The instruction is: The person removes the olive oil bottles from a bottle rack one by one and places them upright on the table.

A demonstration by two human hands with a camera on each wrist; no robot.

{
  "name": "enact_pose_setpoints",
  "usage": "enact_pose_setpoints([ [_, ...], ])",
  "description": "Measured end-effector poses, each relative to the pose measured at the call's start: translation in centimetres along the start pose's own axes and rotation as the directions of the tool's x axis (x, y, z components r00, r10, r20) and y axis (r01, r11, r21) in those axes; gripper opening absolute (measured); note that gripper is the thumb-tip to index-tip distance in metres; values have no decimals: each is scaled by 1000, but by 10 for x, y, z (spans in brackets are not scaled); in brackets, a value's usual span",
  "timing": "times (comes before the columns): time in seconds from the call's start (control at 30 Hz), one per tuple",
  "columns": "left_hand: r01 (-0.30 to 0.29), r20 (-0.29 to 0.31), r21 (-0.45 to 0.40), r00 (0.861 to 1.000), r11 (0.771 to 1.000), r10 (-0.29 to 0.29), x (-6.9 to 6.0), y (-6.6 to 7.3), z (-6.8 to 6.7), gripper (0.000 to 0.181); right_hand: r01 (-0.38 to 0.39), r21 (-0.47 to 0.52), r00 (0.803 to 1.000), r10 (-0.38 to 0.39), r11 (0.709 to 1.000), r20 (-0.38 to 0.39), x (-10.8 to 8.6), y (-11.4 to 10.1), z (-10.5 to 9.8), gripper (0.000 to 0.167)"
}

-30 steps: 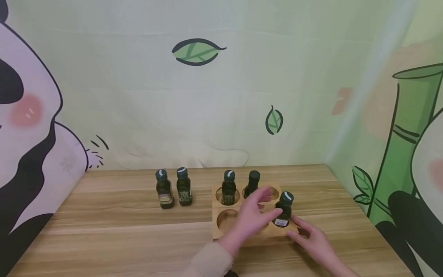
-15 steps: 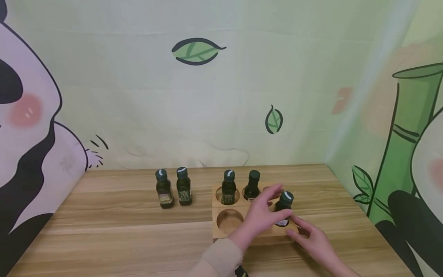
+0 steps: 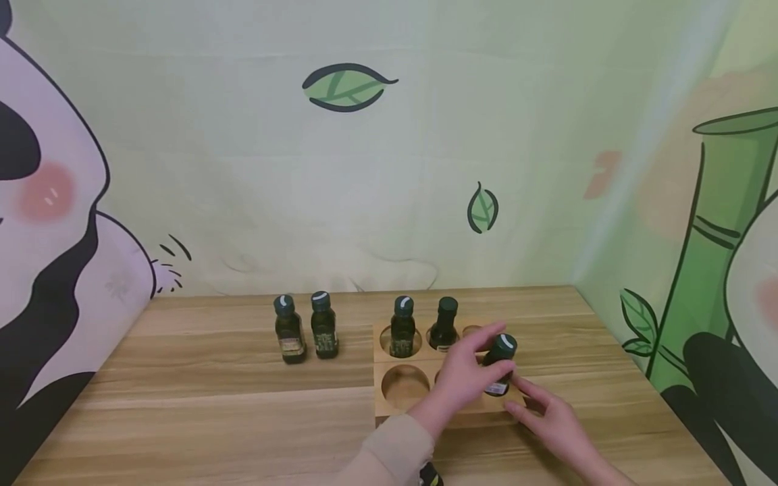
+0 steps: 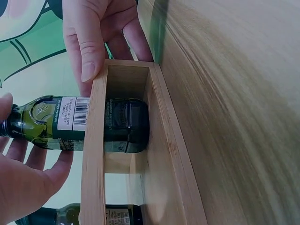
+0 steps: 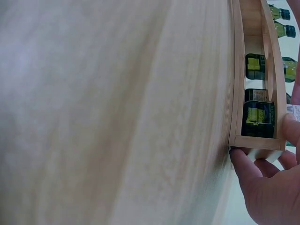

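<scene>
My left hand (image 3: 458, 374) holds a small dark green glass bottle (image 4: 44, 122) near its neck, thumb in front and fingers behind. Its lower part sits through the front right hole of a wooden bottle rack (image 4: 96, 164), base close to the bottom board. At the rack's right end, my right hand (image 3: 556, 418) grips the corner, thumb at the near side. Two more bottles stand in the rack's back row, one at the left (image 3: 402, 331) and a bottle in the middle (image 3: 446, 324). The front left hole holds nothing; my left hand partly covers the middle front hole.
Left of the rack, two similar bottles stand upright on the wooden table (image 3: 243, 418): one bottle (image 3: 290, 334) and another bottle (image 3: 324, 329) beside it. A printed cloth backdrop (image 3: 243, 202) rises behind the table's far edge.
My left hand has moved right, from beside the front right bottle to around its neck. The right hand stays on the rack's corner, and the other bottles stand where they were.
</scene>
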State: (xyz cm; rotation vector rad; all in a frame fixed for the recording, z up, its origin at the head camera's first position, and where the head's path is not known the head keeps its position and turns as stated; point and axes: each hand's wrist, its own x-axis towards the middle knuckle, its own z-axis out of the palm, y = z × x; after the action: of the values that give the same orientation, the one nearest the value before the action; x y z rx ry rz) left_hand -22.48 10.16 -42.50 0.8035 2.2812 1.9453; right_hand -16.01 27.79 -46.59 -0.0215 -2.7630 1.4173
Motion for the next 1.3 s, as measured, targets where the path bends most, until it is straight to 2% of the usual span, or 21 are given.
enact_pose_setpoints([
  [0.2, -10, -35, -6, 999, 1000, 10, 3, 0, 2, 44, -7, -18, 1000, 7, 1000, 7, 0, -2, 0, 58],
  [0.5, -58, -46, -59, 997, 997, 56, 1, 1, -1, 42, -3, -20, 1000, 3, 1000, -2, 0, -3, 0, 56],
  [0.67, -59, -65, -79, 996, 995, 54, 1, 3, -3, 40, -13, -34, 1000, 13, 999, 0, 0, -4, 0, 56],
  [0.97, -43, -98, -181, 995, 983, 26, 0, 19, -11, 41, -6, -44, 1000, 5, 999, -9, 1, -2, 1, 56],
  [1.1, -59, -114, -199, 993, 978, 36, -1, 24, -16, 42, -10, -45, 1000, 9, 999, -8, 2, -1, 1, 56],
  [1.3, -127, -154, -181, 983, 975, 100, -1, 30, -28, 41, -13, -55, 1000, 13, 998, -2, 2, -2, 1, 56],
])
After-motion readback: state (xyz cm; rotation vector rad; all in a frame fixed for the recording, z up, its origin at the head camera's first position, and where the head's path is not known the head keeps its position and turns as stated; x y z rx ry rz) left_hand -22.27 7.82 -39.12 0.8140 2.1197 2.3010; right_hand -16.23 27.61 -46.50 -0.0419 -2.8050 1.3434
